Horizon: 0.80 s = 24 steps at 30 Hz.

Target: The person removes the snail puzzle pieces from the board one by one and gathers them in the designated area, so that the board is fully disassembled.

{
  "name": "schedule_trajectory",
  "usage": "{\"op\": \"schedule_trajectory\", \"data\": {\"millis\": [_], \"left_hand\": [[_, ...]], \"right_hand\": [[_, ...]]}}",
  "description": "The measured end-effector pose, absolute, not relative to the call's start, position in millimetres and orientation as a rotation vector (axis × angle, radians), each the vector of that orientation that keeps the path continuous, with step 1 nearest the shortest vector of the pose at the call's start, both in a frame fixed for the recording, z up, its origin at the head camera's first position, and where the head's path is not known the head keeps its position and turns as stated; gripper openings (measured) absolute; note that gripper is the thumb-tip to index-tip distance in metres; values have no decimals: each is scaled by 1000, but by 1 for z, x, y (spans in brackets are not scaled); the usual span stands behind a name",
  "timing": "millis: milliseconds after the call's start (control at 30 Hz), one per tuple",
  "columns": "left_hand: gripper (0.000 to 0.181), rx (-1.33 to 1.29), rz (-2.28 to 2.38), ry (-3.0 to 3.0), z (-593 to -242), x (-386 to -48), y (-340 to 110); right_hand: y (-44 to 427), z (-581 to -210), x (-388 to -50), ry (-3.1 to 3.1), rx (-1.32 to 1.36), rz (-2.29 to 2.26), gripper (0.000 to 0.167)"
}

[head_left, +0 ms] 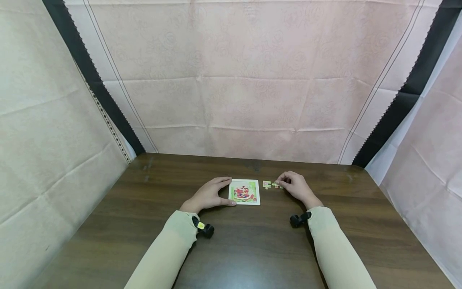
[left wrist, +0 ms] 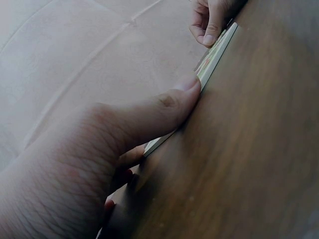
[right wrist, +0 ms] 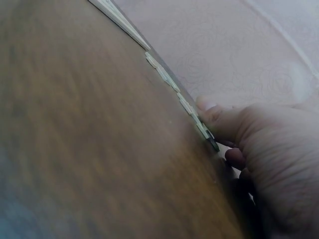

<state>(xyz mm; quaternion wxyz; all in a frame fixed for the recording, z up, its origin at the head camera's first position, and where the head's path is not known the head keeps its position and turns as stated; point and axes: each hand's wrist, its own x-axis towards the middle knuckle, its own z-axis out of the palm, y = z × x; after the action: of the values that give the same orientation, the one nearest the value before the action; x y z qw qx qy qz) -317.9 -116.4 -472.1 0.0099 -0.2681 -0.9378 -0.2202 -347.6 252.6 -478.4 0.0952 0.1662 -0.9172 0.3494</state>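
A small square jigsaw puzzle (head_left: 244,192) in a white-edged tray lies flat on the table, with a red fruit picture on green. My left hand (head_left: 209,195) holds it at the left side, thumb along the near edge and fingers at the far left corner. Just right of the tray lies one loose puzzle piece (head_left: 266,184). Beside that, my right hand (head_left: 295,186) has thumb and fingertips on a second puzzle piece (right wrist: 192,112), which is partly hidden by the fingers. In the right wrist view, both pieces appear edge-on, flat on the table.
The brown wooden table (head_left: 249,249) has pale patterned cloth (head_left: 252,92) hanging behind it and on both sides. A black strip (head_left: 104,100) runs down the left corner, another down the right. Each wrist wears a small black camera (head_left: 296,220).
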Motion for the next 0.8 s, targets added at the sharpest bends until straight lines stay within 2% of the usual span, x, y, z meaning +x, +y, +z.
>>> {"op": "schedule_trajectory", "data": {"millis": [800], "left_hand": [[107, -826, -674, -2936, -472, -318, -116]], "right_hand": [[250, -479, -348, -2630, 508, 1031, 16]]}}
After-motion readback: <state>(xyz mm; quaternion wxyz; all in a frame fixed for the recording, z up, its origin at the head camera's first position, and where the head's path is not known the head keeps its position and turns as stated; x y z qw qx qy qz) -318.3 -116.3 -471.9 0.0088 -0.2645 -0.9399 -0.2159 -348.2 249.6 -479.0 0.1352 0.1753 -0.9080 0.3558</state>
